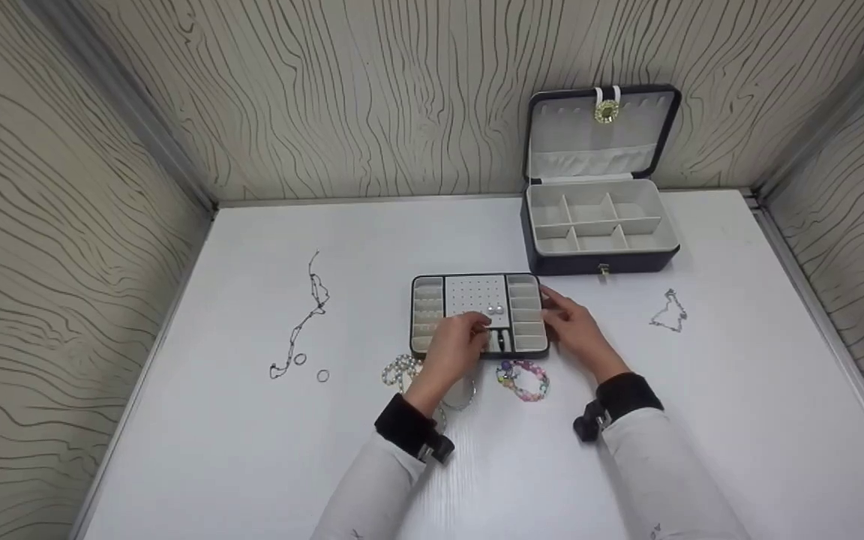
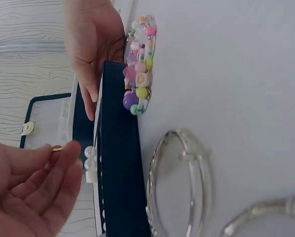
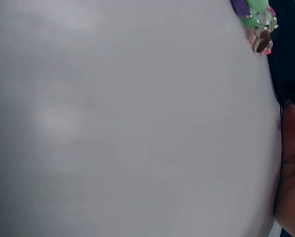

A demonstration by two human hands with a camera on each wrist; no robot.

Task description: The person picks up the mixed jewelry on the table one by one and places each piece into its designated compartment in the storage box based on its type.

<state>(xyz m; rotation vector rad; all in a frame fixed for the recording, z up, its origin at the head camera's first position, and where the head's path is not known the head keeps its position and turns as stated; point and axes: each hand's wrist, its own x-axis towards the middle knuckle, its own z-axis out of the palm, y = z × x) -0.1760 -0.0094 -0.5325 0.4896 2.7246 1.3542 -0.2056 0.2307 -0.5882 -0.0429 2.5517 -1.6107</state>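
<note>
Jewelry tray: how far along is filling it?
Looks done: two pearly studs sit on the tray's dotted panel. In hand: the left hand pinches a small golden piece; the right hand touches the tray's side. Apparently left: beaded bracelet, two rings and long chain, lying on the tabletop.

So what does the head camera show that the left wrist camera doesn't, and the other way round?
Only the head view shows a long chain, two rings and a short chain. Only the left wrist view clearly shows the small gold-coloured piece in the grip of the left hand. Both show that hand, the right hand, the tray, the open box and the colourful beaded bracelet.
</note>
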